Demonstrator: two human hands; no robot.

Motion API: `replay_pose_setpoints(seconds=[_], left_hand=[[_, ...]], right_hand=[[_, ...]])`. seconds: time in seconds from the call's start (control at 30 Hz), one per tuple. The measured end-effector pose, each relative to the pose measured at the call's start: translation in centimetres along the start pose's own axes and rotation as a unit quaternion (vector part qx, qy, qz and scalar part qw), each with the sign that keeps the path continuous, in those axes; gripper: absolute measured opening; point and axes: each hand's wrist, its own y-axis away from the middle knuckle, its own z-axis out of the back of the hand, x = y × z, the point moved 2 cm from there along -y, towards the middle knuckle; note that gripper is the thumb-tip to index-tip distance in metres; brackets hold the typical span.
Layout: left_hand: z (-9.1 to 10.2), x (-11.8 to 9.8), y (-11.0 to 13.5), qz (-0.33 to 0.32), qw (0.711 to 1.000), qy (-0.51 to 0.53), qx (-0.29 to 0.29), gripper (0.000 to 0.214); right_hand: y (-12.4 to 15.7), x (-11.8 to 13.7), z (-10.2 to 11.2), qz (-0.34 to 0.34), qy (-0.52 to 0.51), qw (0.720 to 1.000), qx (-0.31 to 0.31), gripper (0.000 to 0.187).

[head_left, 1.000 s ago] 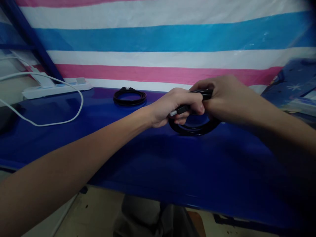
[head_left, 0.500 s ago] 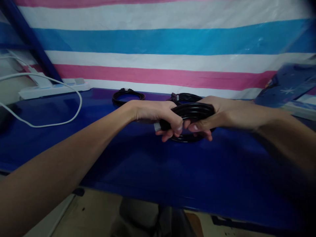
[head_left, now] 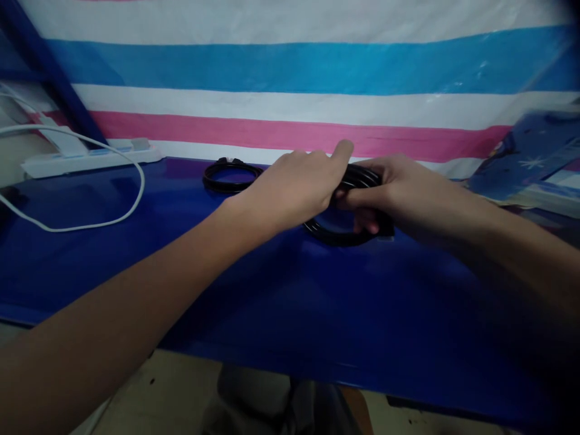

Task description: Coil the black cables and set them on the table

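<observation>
A coiled black cable is held just above the blue table near its middle. My left hand lies over the coil's left side, back of the hand up, fingers curled onto the strands. My right hand grips the coil's right side, fingers wrapped round the bundle. The upper part of the coil is hidden behind both hands. A second coiled black cable lies flat on the table at the back, left of my left hand.
A white power strip sits at the table's back left, with a white cord looping over the surface. A striped pink, white and blue sheet hangs behind. Blue patterned fabric lies at the far right.
Both hands lifted back from the lower position of half a second ago. My left hand turned palm down over the coil, and the light cable plug it pinched is hidden.
</observation>
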Motion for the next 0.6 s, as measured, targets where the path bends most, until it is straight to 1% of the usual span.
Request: replay_pose_setpoints(seconds=[0.13, 0.23, 0.33, 0.43, 0.5, 0.57, 0.6], left_hand=[[0.3, 1.7, -0.3, -0.023, 0.996, 0.049, 0.072, 0.068], [0.9, 2.6, -0.5, -0.022, 0.990, 0.090, 0.109, 0.073], [1.6, 2.7, -0.5, -0.026, 0.987, 0.106, 0.120, 0.068], [1.9, 2.7, -0.5, -0.045, 0.980, 0.134, 0.140, 0.051], [2.0, 3.0, -0.5, -0.040, 0.970, 0.171, 0.170, 0.041], [2.0, 3.2, -0.4, -0.023, 0.958, 0.204, 0.201, 0.037], [1.9, 3.2, -0.4, -0.017, 0.954, 0.211, 0.212, 0.037]], right_hand=[[0.0, 0.3, 0.3, 0.022, 0.021, 0.999, 0.017, 0.004], [-0.1, 0.2, 0.5, 0.024, 0.010, 0.999, 0.026, 0.004], [-0.1, 0.2, 0.6, 0.028, -0.002, 0.999, 0.033, 0.004], [-0.2, 0.1, 0.6, 0.048, -0.011, 0.997, 0.055, 0.003], [-0.3, -0.2, 0.4, 0.064, -0.023, 0.995, 0.075, 0.002], [-0.4, -0.4, 0.2, 0.078, -0.037, 0.994, 0.065, 0.003], [-0.5, -0.5, 0.0, 0.083, -0.040, 0.995, 0.044, 0.004]])
